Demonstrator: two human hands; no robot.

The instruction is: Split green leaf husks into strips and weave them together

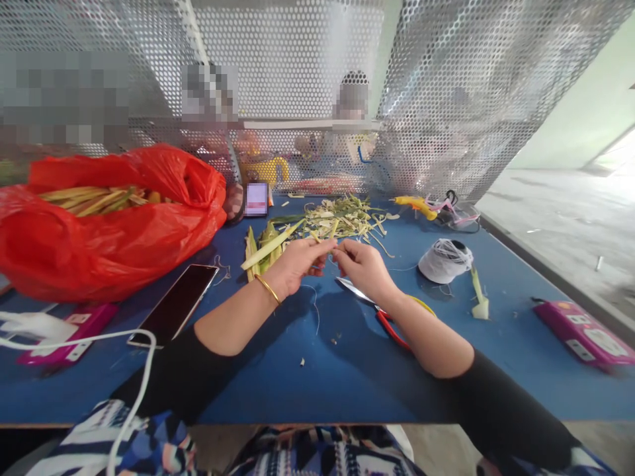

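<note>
My left hand (297,261), with a gold bangle at its wrist, is closed in a pinch on a thin yellow-green leaf strip (334,229) over the blue table. Fingertip to fingertip with it, my right hand (363,264) is pinched too; what lies between its fingers is too small to make out. White thread (316,311) trails on the table below the hands. Under my right forearm lie scissors (391,328) with red handles, partly hidden. Pale green leaf pieces (268,251) lie beyond my left hand, beside a heap of shredded leaf scraps (342,217).
On the left are a red plastic bag (124,244) of leaf strips, a dark phone (176,304) and a white cable (149,370). A white thread spool (445,260), a yellow tool (417,205) and a magenta box (585,332) are to the right. Perforated metal sheeting (297,66) borders the back.
</note>
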